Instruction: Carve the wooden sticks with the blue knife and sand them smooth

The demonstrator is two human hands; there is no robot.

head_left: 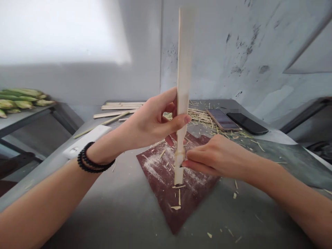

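A pale, flat bamboo strip (183, 79) stands upright in front of me, its lower end at the dark red sandpaper sheet (160, 193). My left hand (155, 121) is closed round the strip's middle, thumb across the front. Near the strip's lower end, just below a raised node, my right hand (210, 155) has its fingers pinched together against the right edge. A small dark tip shows at those fingertips; whatever it belongs to is hidden. Pale dust and bamboo shavings (176, 208) lie on the sheet.
More bamboo strips (121, 104) lie at the table's back left, beside a white object (88, 140). Loose shavings (202, 117) cover the back. Two phones (223, 119) rest back right. Corn ears (20, 98) sit on a side table. A wall stands behind.
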